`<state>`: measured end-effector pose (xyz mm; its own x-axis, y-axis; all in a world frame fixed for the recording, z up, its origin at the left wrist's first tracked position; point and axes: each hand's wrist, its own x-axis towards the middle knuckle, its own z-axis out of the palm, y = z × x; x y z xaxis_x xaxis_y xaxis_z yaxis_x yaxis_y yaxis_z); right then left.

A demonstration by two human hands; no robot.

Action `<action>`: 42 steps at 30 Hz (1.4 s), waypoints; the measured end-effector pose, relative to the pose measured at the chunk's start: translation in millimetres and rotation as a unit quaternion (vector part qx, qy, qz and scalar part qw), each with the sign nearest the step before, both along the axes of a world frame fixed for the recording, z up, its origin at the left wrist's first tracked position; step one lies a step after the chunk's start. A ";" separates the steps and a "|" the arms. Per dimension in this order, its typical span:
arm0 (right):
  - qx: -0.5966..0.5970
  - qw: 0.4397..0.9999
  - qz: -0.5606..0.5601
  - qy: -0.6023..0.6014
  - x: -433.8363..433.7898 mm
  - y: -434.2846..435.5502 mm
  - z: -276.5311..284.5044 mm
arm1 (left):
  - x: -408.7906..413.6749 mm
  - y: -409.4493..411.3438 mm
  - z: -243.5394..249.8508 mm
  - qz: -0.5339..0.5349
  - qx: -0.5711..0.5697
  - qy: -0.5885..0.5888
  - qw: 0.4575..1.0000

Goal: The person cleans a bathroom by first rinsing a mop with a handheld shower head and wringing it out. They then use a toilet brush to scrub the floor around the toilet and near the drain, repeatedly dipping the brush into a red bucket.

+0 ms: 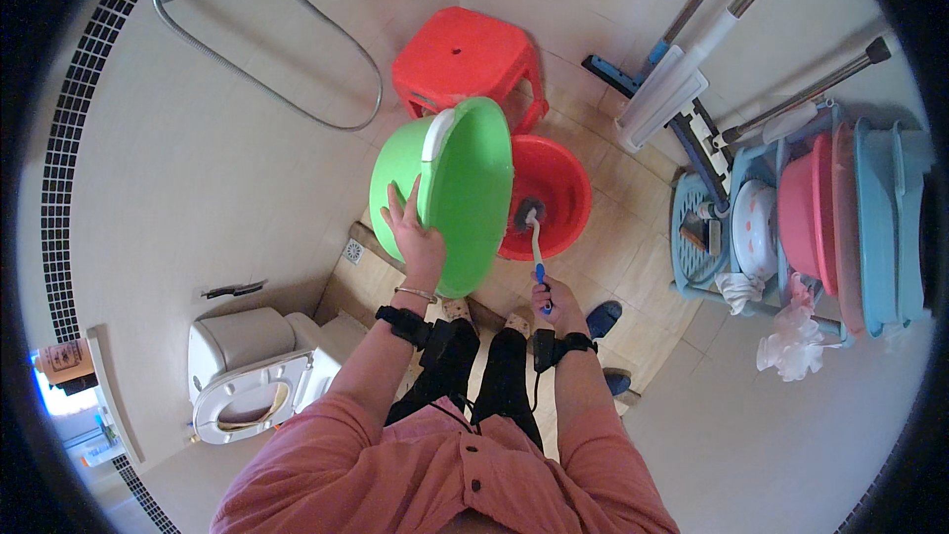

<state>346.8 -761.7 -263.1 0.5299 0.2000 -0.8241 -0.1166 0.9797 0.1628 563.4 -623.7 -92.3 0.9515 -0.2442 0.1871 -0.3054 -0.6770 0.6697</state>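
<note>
My left hand (415, 233) lies against the outer side of a green plastic basin (472, 196), near its white handle; the basin is tilted on its side, its inside facing right. Whether the fingers grip the rim is partly hidden. My right hand (556, 304) holds the blue grip of a long-handled scrubbing brush (537, 237). The dark round head of the brush is over the inside of a red plastic bucket or tub (567, 196) on the tiled floor. The green basin covers the left part of the red one.
A red plastic stool (467, 52) stands behind the basin. At the right is a blue plastic rack (697, 274) with basins. Mops and a squeegee (612, 76) lean there. A toilet (245, 393) is at lower left, a floor drain (354, 251) near it, and blue slippers (603, 319) near my feet.
</note>
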 end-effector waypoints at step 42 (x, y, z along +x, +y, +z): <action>-0.120 0.984 0.109 0.067 -12.6 20.4 8.4 | 84.9 7.3 74.4 -0.150 -0.092 -0.082 0.981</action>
<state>334.3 -741.3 -254.6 0.3786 0.0876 -0.9214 -0.3220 0.9458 -0.0424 648.3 -616.4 -17.9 0.7954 -0.4555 0.3998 -0.5865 -0.4122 0.6972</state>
